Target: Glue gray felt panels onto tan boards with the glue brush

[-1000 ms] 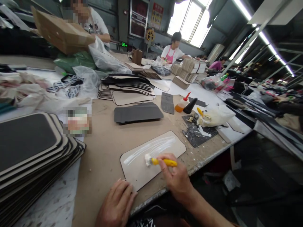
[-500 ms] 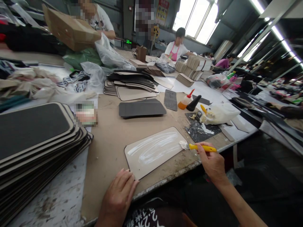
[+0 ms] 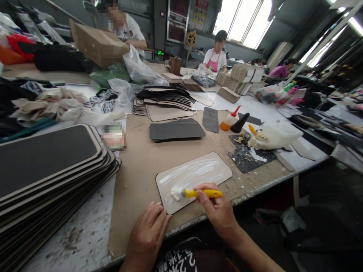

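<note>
My right hand [image 3: 219,211] grips the yellow handle of a glue brush [image 3: 209,193]. White paste covers the brush's bristles, which rest on the near left part of a beige rounded panel [image 3: 211,163]. Streaks of wet white paste run across the panel, and a thin dark edge borders it. My left hand [image 3: 149,228] lies with its fingers stretched out at the panel's near left corner, fingertips touching its edge. Beyond the panel lie several dark grey panels [image 3: 177,130] in a low pile.
A tall stack of panels [image 3: 48,151] stands at left, another stack [image 3: 167,102] further back. To the right are a paste-smeared dark board [image 3: 244,162], a bag of paste [image 3: 280,136], an orange glue bottle [image 3: 228,120] and a black cone-shaped object [image 3: 240,124]. Co-workers stand across the table.
My right hand has swept the brush leftward and nearer, from the panel's right end to its near left part. My left hand stays by the corner. The view has shifted slightly.
</note>
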A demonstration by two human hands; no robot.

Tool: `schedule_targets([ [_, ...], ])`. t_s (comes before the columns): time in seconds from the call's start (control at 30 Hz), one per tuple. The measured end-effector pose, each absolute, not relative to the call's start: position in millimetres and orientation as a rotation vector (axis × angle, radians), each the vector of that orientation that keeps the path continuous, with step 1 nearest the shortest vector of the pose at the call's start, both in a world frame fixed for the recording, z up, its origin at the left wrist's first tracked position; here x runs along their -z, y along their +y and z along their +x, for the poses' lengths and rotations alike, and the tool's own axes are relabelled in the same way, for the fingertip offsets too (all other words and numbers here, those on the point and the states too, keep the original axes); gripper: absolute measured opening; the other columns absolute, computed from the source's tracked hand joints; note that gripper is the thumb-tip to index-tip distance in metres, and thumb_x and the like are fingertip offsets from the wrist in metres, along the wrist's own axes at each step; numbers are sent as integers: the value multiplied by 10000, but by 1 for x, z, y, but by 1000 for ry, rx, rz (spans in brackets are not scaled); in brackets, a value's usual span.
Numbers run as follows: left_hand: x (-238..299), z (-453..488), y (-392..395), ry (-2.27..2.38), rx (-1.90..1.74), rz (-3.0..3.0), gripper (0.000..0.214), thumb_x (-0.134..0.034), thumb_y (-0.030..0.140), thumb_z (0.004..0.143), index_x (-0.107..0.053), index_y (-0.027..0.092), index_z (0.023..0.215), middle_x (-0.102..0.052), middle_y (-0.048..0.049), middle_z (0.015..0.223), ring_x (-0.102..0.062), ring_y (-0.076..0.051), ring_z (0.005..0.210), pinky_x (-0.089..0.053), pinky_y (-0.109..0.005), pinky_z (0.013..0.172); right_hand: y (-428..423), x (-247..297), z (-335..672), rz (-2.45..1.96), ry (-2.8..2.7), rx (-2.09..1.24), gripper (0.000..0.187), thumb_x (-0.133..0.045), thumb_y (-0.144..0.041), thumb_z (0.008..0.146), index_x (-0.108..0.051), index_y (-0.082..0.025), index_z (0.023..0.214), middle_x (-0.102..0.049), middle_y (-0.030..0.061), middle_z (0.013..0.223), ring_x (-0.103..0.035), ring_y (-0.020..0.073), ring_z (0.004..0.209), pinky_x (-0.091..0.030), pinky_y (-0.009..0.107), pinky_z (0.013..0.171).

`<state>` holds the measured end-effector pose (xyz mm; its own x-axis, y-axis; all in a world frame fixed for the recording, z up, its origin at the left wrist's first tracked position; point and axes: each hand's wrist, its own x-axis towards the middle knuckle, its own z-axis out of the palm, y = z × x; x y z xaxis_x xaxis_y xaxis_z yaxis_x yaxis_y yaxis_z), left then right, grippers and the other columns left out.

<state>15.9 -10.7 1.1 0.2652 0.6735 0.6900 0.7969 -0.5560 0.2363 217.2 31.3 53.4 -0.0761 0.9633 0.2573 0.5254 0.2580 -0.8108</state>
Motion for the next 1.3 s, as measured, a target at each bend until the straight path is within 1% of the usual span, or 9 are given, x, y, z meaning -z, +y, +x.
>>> schedule_targets([
  [0.17, 4, 14, -9, -1345, 1167, -2378, 140, -484, 144, 858, -619, 143, 897, -640, -63, 879, -617, -178, 908, -540, -323, 865, 79, -56, 312, -1692, -1586, -116, 373, -456, -521, 841, -587, -172, 842, -646, 76, 824, -621, 175, 655, -508, 308, 651],
  [0.27, 8, 14, -8, -1328, 1195, -2369, 166, -465, 129, 863, -629, 138, 888, -642, -62, 868, -615, -177, 920, -523, -323, 890, 71, -63, 337, -1797, -1627, 60, 365, -449, -521, 838, -592, -185, 842, -663, 70, 800, -634, 187, 656, -507, 311, 659],
  [0.4, 6, 12, -7, -1294, 1171, -2396, 193, -448, 118, 869, -640, 136, 874, -656, -63, 856, -623, -170, 906, -521, -315, 891, 21, -69, 291, -1538, -1845, -89, 137, -498, -285, 856, -606, -207, 888, -675, 55, 825, -651, 180, 785, -525, 288, 743],
  [0.5, 4, 9, -8, -1283, 1136, -2438, 199, -453, 121, 867, -646, 151, 904, -669, -56, 880, -631, -163, 914, -520, -304, 898, -3, -73, 246, -1298, -1886, -382, 135, -494, -165, 843, -597, -210, 919, -678, 52, 825, -655, 163, 784, -544, 252, 702],
  [0.63, 6, 6, -10, -1314, 1102, -2458, 215, -450, 123, 867, -652, 161, 927, -676, -54, 911, -630, -159, 945, -497, -289, 933, 24, -75, 238, -1364, -1780, -476, 137, -491, -239, 858, -608, -199, 915, -671, 68, 828, -646, 174, 751, -544, 284, 685],
  [0.8, 17, 8, -7, -1249, 1209, -2391, 237, -423, 139, 882, -655, 169, 915, -669, -47, 895, -622, -146, 947, -466, -279, 969, 100, -63, 288, -1534, -1700, -284, 310, -456, -458, 860, -596, -181, 856, -650, 73, 819, -624, 181, 703, -511, 313, 670],
  [0.97, 11, 10, -8, -1278, 1213, -2363, 238, -417, 141, 887, -655, 155, 904, -670, -51, 880, -622, -143, 942, -476, -262, 951, 121, -67, 339, -1765, -1638, 17, 443, -407, -583, 825, -581, -176, 831, -646, 79, 805, -611, 190, 640, -472, 328, 656],
  [1.13, -14, 6, 10, -1541, 1208, -2351, 206, -426, 196, 896, -631, 166, 894, -671, -37, 846, -646, -123, 821, -533, -214, 802, 139, -98, 347, -1788, -1748, 157, 409, -367, -551, 833, -572, -198, 811, -643, 83, 801, -603, 215, 703, -440, 329, 664],
  [1.3, -23, -1, 90, -1836, 1177, -2144, 184, -464, 290, 880, -607, 177, 906, -671, -51, 857, -654, -168, 799, -562, -301, 721, 216, -107, 315, -1925, -1995, -204, 263, -334, -352, 888, -538, -188, 861, -644, 57, 750, -611, 179, 686, -431, 292, 689],
])
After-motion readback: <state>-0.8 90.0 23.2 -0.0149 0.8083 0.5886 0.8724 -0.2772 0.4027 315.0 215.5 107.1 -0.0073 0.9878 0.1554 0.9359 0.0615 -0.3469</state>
